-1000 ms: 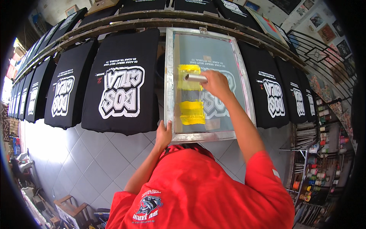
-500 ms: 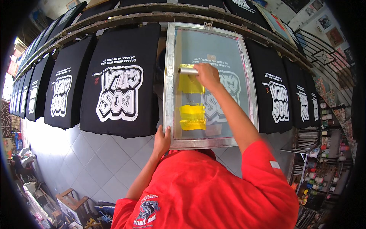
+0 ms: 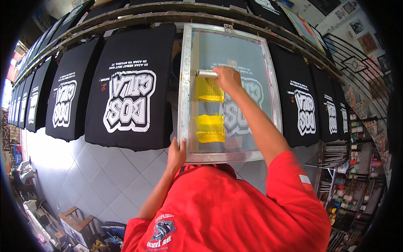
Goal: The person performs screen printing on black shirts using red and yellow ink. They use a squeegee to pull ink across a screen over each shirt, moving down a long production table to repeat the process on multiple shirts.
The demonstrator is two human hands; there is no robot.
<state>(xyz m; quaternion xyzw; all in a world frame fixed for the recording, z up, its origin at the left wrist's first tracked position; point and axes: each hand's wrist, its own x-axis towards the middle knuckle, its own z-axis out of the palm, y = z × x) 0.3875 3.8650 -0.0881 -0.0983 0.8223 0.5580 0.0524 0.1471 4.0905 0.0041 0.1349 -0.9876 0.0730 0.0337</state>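
Note:
A silkscreen frame (image 3: 181,105) with a metal border and pale see-through mesh lies over a black shirt with a white print. My right hand (image 3: 228,78) is closed round the end of a squeegee (image 3: 206,73) with a silvery metal handle, at the far end of a yellow ink patch (image 3: 210,91) on the mesh. A second band of yellow ink (image 3: 210,128) lies nearer to me. At the frame's near left corner my left hand (image 3: 177,154) grips the metal edge, thumb on top and fingers partly hidden. The squeegee's blade edge is hard to see.
Black printed shirts (image 3: 126,88) on boards stand in a row left of the frame, with more black shirts (image 3: 299,92) to the right. Long wooden rails (image 3: 168,9) run behind. Shelves of small bottles (image 3: 344,193) line the far right; a wooden stool (image 3: 77,222) sits lower left.
My right hand has shifted the squeegee slightly away from me, and its handle now sits at the far edge of the upper yellow patch. My left hand keeps its grip on the frame.

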